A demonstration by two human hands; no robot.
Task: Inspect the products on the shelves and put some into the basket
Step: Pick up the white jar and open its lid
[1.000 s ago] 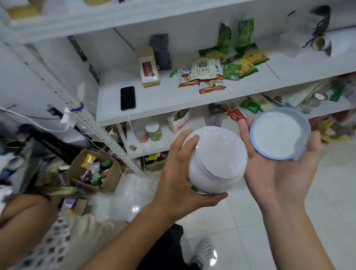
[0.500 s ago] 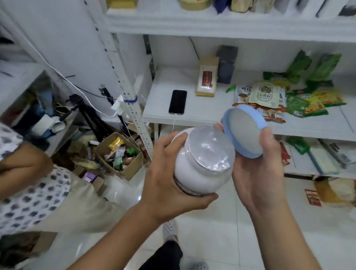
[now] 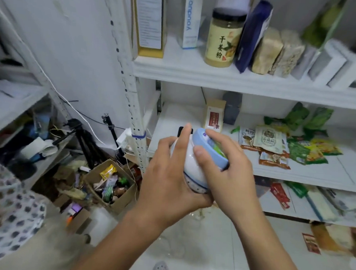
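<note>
My left hand [image 3: 166,179] grips a round white jar [image 3: 189,168] from the left and below, holding it tilted in front of the middle shelf [image 3: 305,174]. Its light blue lid [image 3: 208,148] sits on the jar's mouth, and my right hand [image 3: 229,168] holds the lid with fingers curled over its rim. Snack packets [image 3: 267,137] and green and yellow bags [image 3: 308,150] lie on the middle shelf behind my hands. No basket is in view.
The upper shelf [image 3: 238,76] carries a yellow jar [image 3: 223,38], a dark blue pouch [image 3: 252,33] and several boxes. A cardboard box [image 3: 110,185] of small items sits on the floor to the left, beside a tripod [image 3: 84,138]. Another person's patterned sleeve [image 3: 8,212] is at bottom left.
My right hand brought the blue lid from beside the jar onto its mouth. The view has tilted up, so the upper shelf now shows.
</note>
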